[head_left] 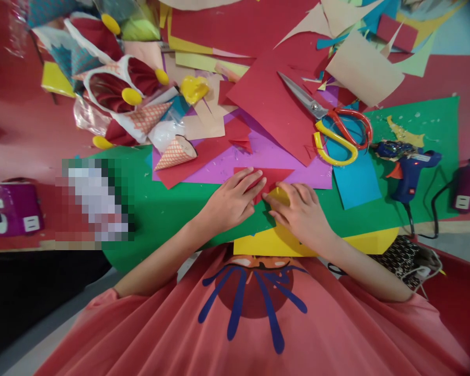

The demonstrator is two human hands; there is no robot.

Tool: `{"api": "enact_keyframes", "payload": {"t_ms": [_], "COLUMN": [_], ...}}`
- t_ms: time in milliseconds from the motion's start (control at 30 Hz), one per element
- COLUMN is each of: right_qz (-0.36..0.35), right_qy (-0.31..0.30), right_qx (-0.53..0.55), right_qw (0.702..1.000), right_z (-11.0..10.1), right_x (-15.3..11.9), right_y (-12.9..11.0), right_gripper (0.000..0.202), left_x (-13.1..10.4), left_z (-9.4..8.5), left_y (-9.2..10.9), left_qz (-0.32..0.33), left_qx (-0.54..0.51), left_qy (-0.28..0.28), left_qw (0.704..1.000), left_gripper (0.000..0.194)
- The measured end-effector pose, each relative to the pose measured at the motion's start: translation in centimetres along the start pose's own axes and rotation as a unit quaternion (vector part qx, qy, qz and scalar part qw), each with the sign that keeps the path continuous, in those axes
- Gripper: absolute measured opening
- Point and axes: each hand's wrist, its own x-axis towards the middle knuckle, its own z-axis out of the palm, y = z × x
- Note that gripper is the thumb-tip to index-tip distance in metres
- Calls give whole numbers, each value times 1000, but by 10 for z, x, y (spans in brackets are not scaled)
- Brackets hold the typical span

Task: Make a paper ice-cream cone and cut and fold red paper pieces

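In the head view, a small piece of red paper (276, 175) lies at the front edge of a purple sheet (297, 168). My left hand (235, 201) presses its fingers over the paper's left part, the thumb tucked low beside it. From the other side, the bent fingers of my right hand (300, 206) pinch at the paper's lower edge. A bit of yellow (281, 195) shows under my right fingers; its kind is mostly hidden. Beyond my hands lie a small checked paper cone (176, 152) and scissors (317, 109) with one red and one yellow handle, blades spread.
A blue glue gun (409, 172) with a cord rests at right on the green sheet (434, 130). Yellow paper (266, 243) lies at the table's front edge. White-rimmed paper cones (109, 89) and scraps crowd the back. Purple boxes (18, 206) with sockets stand at both sides.
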Motion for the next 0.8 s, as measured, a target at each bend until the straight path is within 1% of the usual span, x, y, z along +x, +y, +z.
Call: {"api": "enact_keyframes", "payload": {"t_ms": [133,233,300,367,467,600,667,733,800], "right_qz": [42,83,99,101,75,9,-22,-43,-45], "right_qy": [4,8,11,12,13,17,21,22,20], "right_qx": [-32,-45,-45,-46,-48,-41,-42,-42,-43], "right_qw": [999,995,994,994,996,999,999,998,998], "right_z": [-6,-10,-10,-9,-4,2,4,5,4], "right_x": [1,2,2,2,2,0,-1,-1,0], "right_y": [20,33,37,34,21,-3,-11,-13,-7], "right_gripper": [37,38,38,39,38,35,35,36,34], "left_x": [1,1,1,0,1,1,1,1,1], "left_z": [-1,-1,-1,0,0,1,1,1,1], "left_y": [0,1,1,0,0,0,0,1,1], "left_qz": [21,11,5,2,3,3,5,6,4], "left_qx": [22,10,3,5,8,27,44,55,56], "left_qy": [8,2,2,2,0,-4,-1,2,0], "left_qw": [1000,1000,1000,1000,1000,1000,999,998,998], "left_gripper": [48,48,48,48,49,47,45,44,45]}}
